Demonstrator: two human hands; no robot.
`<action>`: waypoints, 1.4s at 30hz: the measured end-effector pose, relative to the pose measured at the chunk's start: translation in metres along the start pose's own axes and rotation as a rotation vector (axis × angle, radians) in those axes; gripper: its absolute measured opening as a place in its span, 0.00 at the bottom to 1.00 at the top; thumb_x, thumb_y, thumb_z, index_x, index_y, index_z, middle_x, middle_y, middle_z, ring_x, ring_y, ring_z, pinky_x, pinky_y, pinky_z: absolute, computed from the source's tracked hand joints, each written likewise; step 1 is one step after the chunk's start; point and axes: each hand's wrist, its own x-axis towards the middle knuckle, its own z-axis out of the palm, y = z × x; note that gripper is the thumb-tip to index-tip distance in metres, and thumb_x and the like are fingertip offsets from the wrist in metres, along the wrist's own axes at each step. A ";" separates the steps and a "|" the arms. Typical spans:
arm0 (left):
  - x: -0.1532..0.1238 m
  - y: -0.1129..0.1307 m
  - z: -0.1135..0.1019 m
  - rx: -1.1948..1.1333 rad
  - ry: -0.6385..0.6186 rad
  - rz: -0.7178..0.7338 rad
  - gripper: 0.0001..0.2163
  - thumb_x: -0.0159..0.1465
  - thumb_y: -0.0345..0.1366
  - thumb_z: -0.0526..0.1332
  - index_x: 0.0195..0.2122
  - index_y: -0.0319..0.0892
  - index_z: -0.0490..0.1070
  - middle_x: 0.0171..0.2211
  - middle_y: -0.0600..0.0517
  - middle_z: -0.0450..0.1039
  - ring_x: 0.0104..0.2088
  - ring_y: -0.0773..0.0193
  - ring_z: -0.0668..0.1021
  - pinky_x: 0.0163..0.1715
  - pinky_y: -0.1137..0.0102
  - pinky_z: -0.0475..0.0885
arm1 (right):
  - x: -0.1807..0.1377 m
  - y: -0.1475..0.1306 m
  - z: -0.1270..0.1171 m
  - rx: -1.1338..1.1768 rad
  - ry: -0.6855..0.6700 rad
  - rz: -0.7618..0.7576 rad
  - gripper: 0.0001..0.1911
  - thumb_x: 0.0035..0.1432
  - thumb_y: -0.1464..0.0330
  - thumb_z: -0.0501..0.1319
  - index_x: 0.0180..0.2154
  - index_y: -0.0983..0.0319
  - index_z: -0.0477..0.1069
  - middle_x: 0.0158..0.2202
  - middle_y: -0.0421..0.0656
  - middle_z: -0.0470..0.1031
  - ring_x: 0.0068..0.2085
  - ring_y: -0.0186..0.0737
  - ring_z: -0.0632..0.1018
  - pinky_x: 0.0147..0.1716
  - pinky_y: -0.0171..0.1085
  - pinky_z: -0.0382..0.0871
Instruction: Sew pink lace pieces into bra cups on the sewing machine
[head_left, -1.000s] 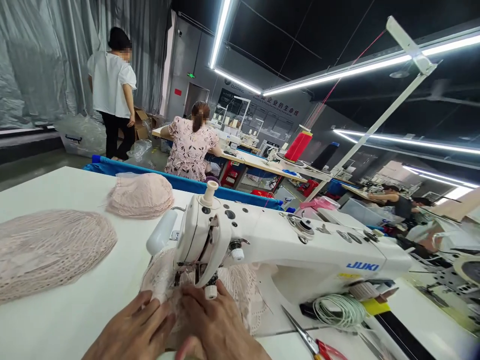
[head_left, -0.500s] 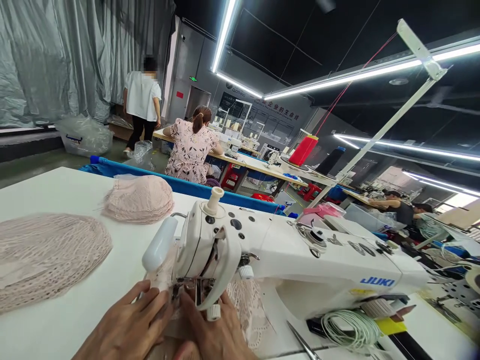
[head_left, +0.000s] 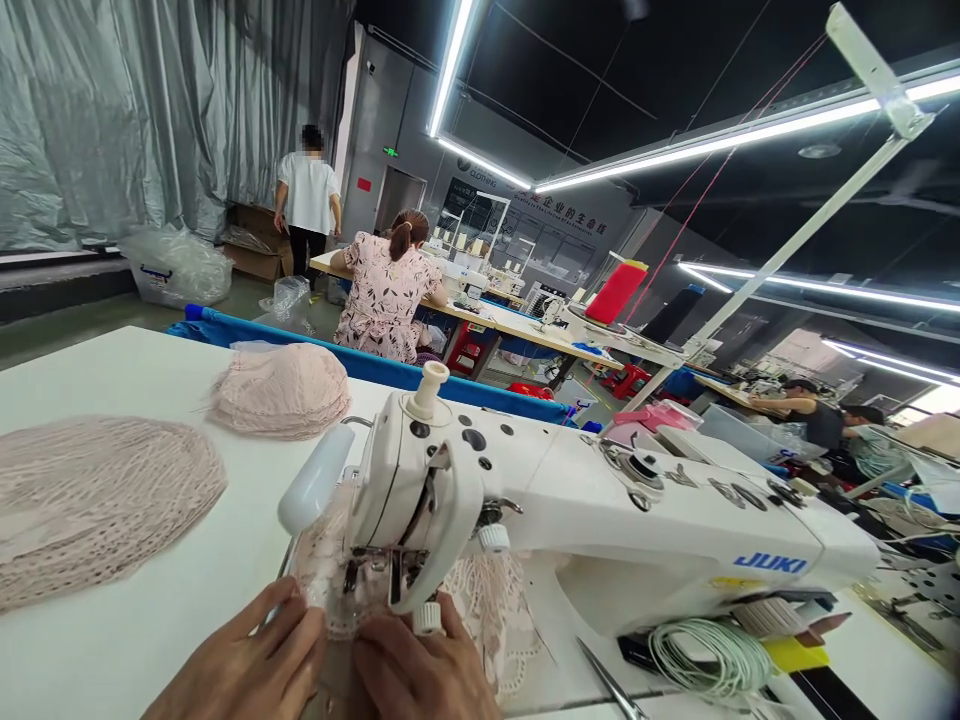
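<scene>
A white sewing machine (head_left: 540, 490) stands in front of me, with pale pink lace fabric (head_left: 319, 560) under its needle area and more lace lying right of the needle. My left hand (head_left: 251, 655) is closed, its fingertips pinching the lace's near left edge. Just right of it, my right hand (head_left: 427, 665) has curled fingers closed on the lace edge, close in front of the presser foot and partly behind the machine's white guard. The needle tip is hidden from view.
Stacked lace pieces (head_left: 105, 510) and a pile of pink cups (head_left: 281, 390) lie on the left of the table. Scissors (head_left: 611, 680) and a green cord coil (head_left: 709, 655) rest under the machine arm. Beyond a blue cloth trough (head_left: 375, 365), a person sits and another stands.
My right hand has drawn back from the needle area toward me, its fingers now curled on the lace. My left hand has shifted slightly back too. The standing person has moved right.
</scene>
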 end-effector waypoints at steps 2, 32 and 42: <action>0.003 0.001 -0.003 -0.005 0.038 -0.003 0.22 0.63 0.17 0.46 0.25 0.45 0.75 0.27 0.52 0.72 0.32 0.59 0.72 0.53 0.62 0.60 | 0.001 -0.001 0.000 0.003 0.014 0.032 0.25 0.75 0.66 0.40 0.30 0.62 0.69 0.25 0.39 0.74 0.24 0.34 0.71 0.36 0.38 0.63; 0.009 -0.048 0.029 0.066 -0.076 0.161 0.16 0.59 0.17 0.55 0.38 0.45 0.72 0.34 0.55 0.73 0.40 0.60 0.76 0.59 0.62 0.59 | -0.008 0.013 0.011 -0.080 0.040 0.032 0.34 0.68 0.44 0.40 0.45 0.63 0.71 0.34 0.45 0.76 0.37 0.44 0.75 0.44 0.43 0.65; -0.010 -0.053 0.051 0.048 -0.022 0.131 0.17 0.65 0.17 0.50 0.40 0.43 0.73 0.47 0.50 0.72 0.47 0.58 0.74 0.60 0.57 0.61 | -0.005 0.004 -0.015 -0.220 -0.107 0.160 0.33 0.67 0.43 0.43 0.43 0.65 0.69 0.33 0.49 0.71 0.38 0.50 0.72 0.36 0.46 0.67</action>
